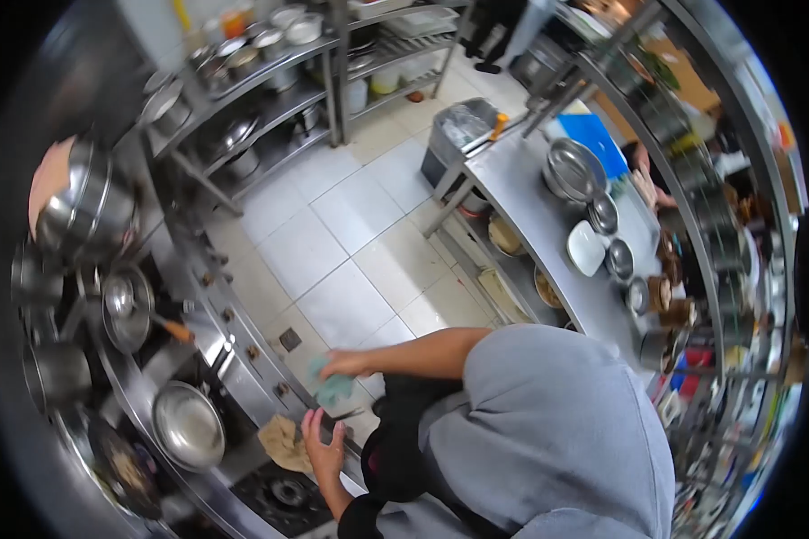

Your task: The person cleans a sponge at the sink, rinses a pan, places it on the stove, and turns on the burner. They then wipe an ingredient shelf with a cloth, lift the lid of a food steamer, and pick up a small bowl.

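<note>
- Pinching a limp, pale green cloth [333, 388], my right hand [344, 363] leaves its folds loose.
- My left hand [325, 453] spreads open, seemingly empty, beside a crumpled tan cloth [283, 443].

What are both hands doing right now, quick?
Left hand: open, fingers spread, beside the tan cloth; can't tell if touching.
Right hand: closed on the green cloth.

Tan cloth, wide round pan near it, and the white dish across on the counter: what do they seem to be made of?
Tan cloth: probably cotton or similar fabric, matte, judging by its soft, crumpled folds.
Pan: bare silvery metal, fairly shiny, with bright reflections; steel or aluminium, can't tell which.
Dish: smooth, plain white; could be glazed ceramic or hard plastic.
</note>
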{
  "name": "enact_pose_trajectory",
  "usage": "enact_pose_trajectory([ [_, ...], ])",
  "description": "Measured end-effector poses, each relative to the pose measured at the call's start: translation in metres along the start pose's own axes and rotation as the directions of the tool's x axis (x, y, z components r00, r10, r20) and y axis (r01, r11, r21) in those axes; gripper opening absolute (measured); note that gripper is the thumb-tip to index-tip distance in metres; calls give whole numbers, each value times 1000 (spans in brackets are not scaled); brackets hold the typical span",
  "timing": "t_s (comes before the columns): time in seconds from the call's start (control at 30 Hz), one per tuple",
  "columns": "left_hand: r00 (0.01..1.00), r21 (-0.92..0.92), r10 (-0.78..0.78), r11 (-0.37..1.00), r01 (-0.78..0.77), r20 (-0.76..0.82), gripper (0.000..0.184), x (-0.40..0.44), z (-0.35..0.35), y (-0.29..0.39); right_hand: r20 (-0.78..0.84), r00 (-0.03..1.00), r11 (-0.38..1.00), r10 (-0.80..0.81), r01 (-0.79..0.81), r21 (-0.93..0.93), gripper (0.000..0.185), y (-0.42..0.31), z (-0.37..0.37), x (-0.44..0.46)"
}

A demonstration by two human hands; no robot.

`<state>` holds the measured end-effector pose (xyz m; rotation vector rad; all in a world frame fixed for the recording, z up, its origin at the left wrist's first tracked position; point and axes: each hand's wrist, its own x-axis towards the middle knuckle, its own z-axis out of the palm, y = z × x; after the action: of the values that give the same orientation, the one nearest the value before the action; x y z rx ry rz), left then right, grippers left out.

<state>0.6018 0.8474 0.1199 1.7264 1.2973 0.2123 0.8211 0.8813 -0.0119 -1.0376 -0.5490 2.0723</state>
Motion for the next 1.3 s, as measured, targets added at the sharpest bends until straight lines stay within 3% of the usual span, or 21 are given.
enact_pose_trajectory([
  [0.07, 996, -203, -87, 976, 82, -14, 43, 23, 10, -1, -315, 944, 993, -98, 114, 35, 25, -29, -86, -58],
  [0.1, 998, -190, -69, 980, 67, -6, 43, 30, 12, -5, -510, 846, 981, -154, 71, -179, 26, -43, -132, -89],
  [0.13, 997, -119, -72, 990, 70, -9, 41, 36, 13, -10, -713, 649, 963, -264, 144, -226, 27, -77, -144, -134],
  [0.17, 997, -50, -76, 996, 75, -15, 40, 39, 15, -17, -826, 560, 998, -60, 30, -53, 26, -102, -173, -169],
  [0.2, 998, -44, -66, 997, 66, -14, 40, 41, 18, -23, -899, 278, 941, -339, 105, -323, 26, -102, -223, -187],
  [0.33, 986, -62, -49, 996, 60, 160, 37, 43, 31, -46, -809, -197, 789, -554, 184, -586, 31, -187, -299, -286],
  [0.37, 979, -36, -61, 997, 70, 194, 37, 40, 32, -42, -747, -236, 782, -621, -123, -611, 46, -190, -357, -301],
  [0.43, 972, -18, -62, 998, 68, 225, 37, 39, 34, -54, -853, -351, 851, -386, -492, -183, 72, -199, -410, -309],
  [0.53, 977, -119, -115, 983, 138, 180, 36, 27, 37, -76, -767, -381, 735, -516, -657, -168, 70, -234, -297, -294],
  [0.57, 980, -135, -139, 978, 159, 144, 36, 22, 38, -79, -617, -335, 591, -712, -760, -270, 67, -224, -282, -268],
  [0.63, 987, -115, -138, 982, 147, 82, 36, 5, 38, -77, -511, -56, 434, -858, -610, -663, 54, -192, -258, -193],
  [0.7, 994, 2, -112, 994, 112, 3, 37, -12, 47, -99, -479, 399, 387, -782, -293, -874, 36, -151, -207, -99],
  [0.77, 967, -62, -243, 969, 239, -78, 34, -39, 41, -87, -158, 635, 345, -756, 183, -921, 17, -130, -116, -14],
  [0.8, 943, -31, -317, 948, 315, -101, 36, -54, 51, -107, -76, 734, 364, -674, 241, -900, 16, -135, -62, 16],
  [0.9, 851, -138, -492, 870, 474, -183, 36, -109, 50, -102, 201, 721, 271, -663, 483, -833, 15, -150, 60, 94],
  [0.97, 793, -151, -569, 822, 549, -219, 35, -149, 66, -113, 385, 560, -68, -734, 503, -862, 17, -148, 106, 153],
  [1.07, 700, -222, -661, 751, 622, -272, 38, -205, 88, -107, 260, 914, -273, -311, 176, -946, 47, -125, 107, 243],
  [1.2, 555, -373, -760, 650, 663, -338, 35, -287, 150, -117, 461, 887, -463, 18, 416, -783, 52, -70, 81, 316],
  [1.23, 512, -433, -778, 628, 646, -364, 33, -307, 166, -120, 188, 911, -136, 366, 252, -958, 38, -73, 106, 301],
  [1.27, 499, -404, -737, 671, 622, -456, 31, -331, 196, -139, 130, 875, 355, 467, -51, -934, 28, -53, 114, 283],
  [1.3, 409, -496, -819, 571, 654, -403, 30, -351, 212, -145, 217, 763, 521, 609, -178, -835, 31, -40, 135, 257],
])
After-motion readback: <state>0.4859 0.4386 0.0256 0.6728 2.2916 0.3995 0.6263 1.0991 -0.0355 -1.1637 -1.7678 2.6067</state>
